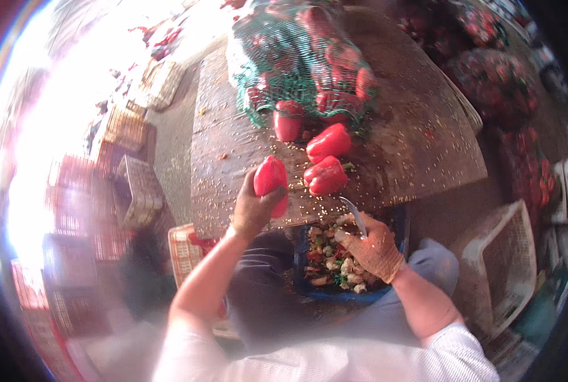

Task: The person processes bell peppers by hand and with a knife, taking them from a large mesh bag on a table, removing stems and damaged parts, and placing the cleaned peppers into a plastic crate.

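Both hands wear soiled gloves. My left hand [256, 205] grips a red bell pepper [270, 179] above the near left part of a wooden table [408, 157]. In my right hand [370, 243] is a small curved metal blade [354, 214], its tip pointing up and left near the table's front edge. Several red peppers lie between and beyond the hands, one [326, 175] with a green stem and another [329, 143] just behind it. A green mesh sack [288, 62] of red peppers lies at the far side, with one pepper [287, 122] at its mouth.
Pale seeds are scattered over the tabletop. Below its front edge, between my knees, stands a blue crate [360, 297] of pepper cores and scraps. A plastic crate [181, 253] is at my left, another [523, 267] at my right. Filled mesh sacks [496, 86] and stacked crates [73, 196] stand farther out.
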The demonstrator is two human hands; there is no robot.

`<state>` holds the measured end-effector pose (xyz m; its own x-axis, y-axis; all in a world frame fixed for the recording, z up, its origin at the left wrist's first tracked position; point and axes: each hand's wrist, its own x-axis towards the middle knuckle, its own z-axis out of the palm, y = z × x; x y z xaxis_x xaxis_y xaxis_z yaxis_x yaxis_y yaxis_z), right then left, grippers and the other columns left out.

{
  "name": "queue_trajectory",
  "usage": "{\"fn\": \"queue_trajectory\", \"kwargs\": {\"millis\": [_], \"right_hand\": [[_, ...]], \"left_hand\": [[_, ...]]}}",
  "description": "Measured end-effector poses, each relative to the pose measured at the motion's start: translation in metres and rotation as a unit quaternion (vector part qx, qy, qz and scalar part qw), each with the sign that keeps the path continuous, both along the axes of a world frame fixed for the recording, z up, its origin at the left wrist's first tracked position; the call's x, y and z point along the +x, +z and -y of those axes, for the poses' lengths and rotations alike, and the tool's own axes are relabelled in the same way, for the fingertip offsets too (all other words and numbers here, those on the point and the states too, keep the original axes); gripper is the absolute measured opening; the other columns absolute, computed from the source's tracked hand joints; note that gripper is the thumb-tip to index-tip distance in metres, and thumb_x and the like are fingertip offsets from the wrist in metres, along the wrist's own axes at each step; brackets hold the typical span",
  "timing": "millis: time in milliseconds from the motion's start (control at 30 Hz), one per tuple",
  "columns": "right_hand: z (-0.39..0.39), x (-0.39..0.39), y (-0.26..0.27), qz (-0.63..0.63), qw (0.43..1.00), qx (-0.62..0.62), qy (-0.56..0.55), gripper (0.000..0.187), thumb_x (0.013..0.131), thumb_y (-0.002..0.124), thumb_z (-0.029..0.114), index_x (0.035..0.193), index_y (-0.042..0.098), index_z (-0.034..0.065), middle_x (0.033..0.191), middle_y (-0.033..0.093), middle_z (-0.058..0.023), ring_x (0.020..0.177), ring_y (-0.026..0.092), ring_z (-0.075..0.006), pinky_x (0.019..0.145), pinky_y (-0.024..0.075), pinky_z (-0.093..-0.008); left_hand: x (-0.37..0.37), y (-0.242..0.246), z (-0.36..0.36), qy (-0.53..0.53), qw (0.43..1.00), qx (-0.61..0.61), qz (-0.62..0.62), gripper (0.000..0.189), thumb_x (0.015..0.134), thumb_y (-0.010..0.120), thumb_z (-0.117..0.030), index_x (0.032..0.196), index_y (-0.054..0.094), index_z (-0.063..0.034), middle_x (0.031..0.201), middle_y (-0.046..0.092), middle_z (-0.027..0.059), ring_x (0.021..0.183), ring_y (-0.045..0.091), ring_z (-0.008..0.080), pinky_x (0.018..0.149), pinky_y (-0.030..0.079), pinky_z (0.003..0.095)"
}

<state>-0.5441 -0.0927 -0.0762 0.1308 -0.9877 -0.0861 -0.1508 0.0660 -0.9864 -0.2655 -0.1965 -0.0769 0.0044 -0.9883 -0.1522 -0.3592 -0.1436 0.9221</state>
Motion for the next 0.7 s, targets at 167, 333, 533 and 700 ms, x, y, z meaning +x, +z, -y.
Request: {"fn": "queue_trajectory", "kwargs": {"millis": [167, 333, 533, 700], "right_hand": [[0.006, 0.000, -0.012, 0.089, 0.994, 0.060, 0.022, 0.037, 0.093, 0.077, 0.016, 0.126, 0.067, 0.0046, 0.108, 0.076, -0.0085, 0.097, 0.069, -0.0134, 0.089, 0.0550, -0.0329], [0.010, -0.008, -0.001, 0.081, 0.995, 0.057, -0.005, 0.040, 0.093, 0.076, 0.013, 0.131, 0.065, 0.0047, 0.108, 0.077, -0.0074, 0.100, 0.070, -0.0116, 0.091, 0.0560, -0.0321], [0.010, -0.005, -0.005, 0.114, 0.992, 0.050, -0.014, 0.033, 0.095, 0.071, 0.023, 0.122, 0.070, 0.0049, 0.098, 0.075, -0.0070, 0.092, 0.060, -0.0078, 0.083, 0.0534, -0.0345], [0.016, -0.002, -0.002, 0.102, 0.993, 0.028, -0.045, 0.031, 0.094, 0.070, 0.026, 0.118, 0.070, 0.0050, 0.101, 0.075, -0.0185, 0.094, 0.070, -0.0201, 0.083, 0.0538, -0.0383]], "left_hand": [[-0.071, 0.017, -0.042, -0.084, 0.985, -0.092, -0.119, 0.085, 0.084, 0.083, -0.046, 0.146, 0.045, -0.0021, 0.134, 0.060, 0.0122, 0.125, 0.057, 0.0221, 0.109, 0.045, 0.0382], [-0.091, 0.014, -0.048, -0.145, 0.984, -0.075, -0.070, 0.090, 0.082, 0.084, -0.049, 0.146, 0.043, 0.0001, 0.134, 0.059, 0.0151, 0.123, 0.058, 0.0234, 0.104, 0.048, 0.0397], [-0.082, -0.002, -0.039, -0.263, 0.921, -0.238, 0.158, 0.095, 0.070, 0.091, -0.038, 0.143, 0.045, 0.0013, 0.123, 0.060, 0.0266, 0.110, 0.062, 0.0485, 0.097, 0.052, 0.0502], [-0.097, 0.008, -0.042, -0.229, 0.896, -0.315, 0.213, 0.090, 0.072, 0.089, -0.035, 0.142, 0.046, 0.0016, 0.122, 0.060, 0.0255, 0.109, 0.062, 0.0465, 0.096, 0.052, 0.0488]]}}
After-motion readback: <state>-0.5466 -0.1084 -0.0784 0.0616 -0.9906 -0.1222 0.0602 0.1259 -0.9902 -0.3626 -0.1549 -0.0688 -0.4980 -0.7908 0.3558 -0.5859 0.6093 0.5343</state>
